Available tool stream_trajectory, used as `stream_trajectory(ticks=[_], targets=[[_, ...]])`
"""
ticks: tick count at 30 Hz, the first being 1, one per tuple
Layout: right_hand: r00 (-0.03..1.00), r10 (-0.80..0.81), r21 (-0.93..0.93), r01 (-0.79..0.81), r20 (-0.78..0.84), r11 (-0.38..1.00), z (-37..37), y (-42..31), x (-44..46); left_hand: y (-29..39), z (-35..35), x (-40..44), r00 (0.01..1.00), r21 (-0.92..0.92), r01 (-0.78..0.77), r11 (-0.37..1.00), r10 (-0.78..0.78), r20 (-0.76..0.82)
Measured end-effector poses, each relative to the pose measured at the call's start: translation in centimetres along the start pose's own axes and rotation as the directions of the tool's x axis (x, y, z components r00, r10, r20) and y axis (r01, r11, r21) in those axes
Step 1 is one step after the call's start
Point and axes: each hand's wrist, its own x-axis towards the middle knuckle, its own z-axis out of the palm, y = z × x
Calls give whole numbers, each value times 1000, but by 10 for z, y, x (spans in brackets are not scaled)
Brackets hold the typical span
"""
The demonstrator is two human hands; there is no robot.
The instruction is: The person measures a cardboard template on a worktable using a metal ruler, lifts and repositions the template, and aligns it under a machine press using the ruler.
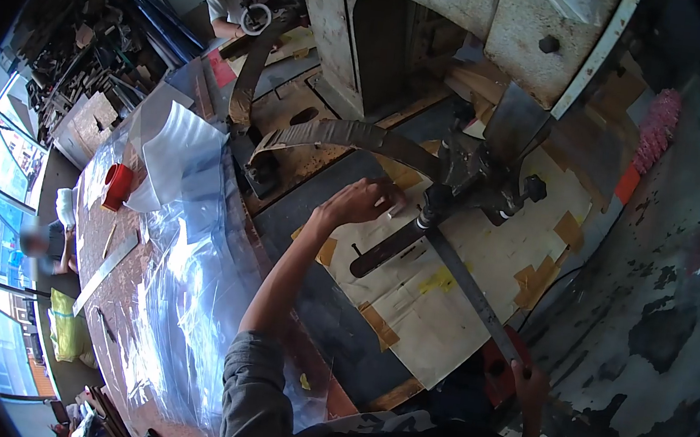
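Grey metal, one long, flat, narrow bar (477, 304) slants over a cream paper sheet (487, 216), its upper end at the one dark, round-ended slotted arm (388, 248). Its lower end is in the right hand (530, 384), that grip closed around it. One left hand (360, 202) hovers by the slotted arm, its grip half curled; I cannot tell whether the fingers hold anything. At least two black lobed knobs (534, 187) and two curved, brown, ridged bands (358, 137) stand about. At least four brown tape patches (569, 230) lie on the sheet, beside a yellow smear (441, 281). Leftward, glossy, crumpled clear plastic sheeting (187, 304) covers part of a brown counter (129, 306), which carries one red ring-shaped roll (117, 187).
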Motion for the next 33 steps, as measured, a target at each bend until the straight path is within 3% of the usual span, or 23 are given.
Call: stream_trajectory(ticks=[2,5,8,13,16,18,21,24,33], targets=[[1000,7,-10,-7,3,1000,2,1,-1,3,2,-1,1000,70,17,997,-17,4],[1000,-6,-2,6,10,1000,2,3,0,8,2,-6,993,-142,100,985,-108,-47],[998,-52,-5,52,-20,999,0,0,-2,9,8,-13,983,-173,143,975,-159,-86],[995,-99,41,100,-11,994,-7,-6,-4,18,14,-50,921,35,166,986,-142,-363],[990,-139,-7,139,-20,990,-8,-5,-9,28,20,-87,833,150,387,910,-275,-480],[988,-150,-22,150,-35,988,-8,-5,-14,45,26,-104,757,134,529,838,-395,-521],[978,-194,-10,193,-83,981,-9,-6,-17,45,37,-118,775,241,457,856,-251,-580],[973,-214,24,217,-86,976,-11,-4,-18,38,34,-120,822,264,364,893,-175,-542],[957,-258,38,265,-135,964,-12,-6,-19,38,38,-115,801,225,377,898,-194,-566]])
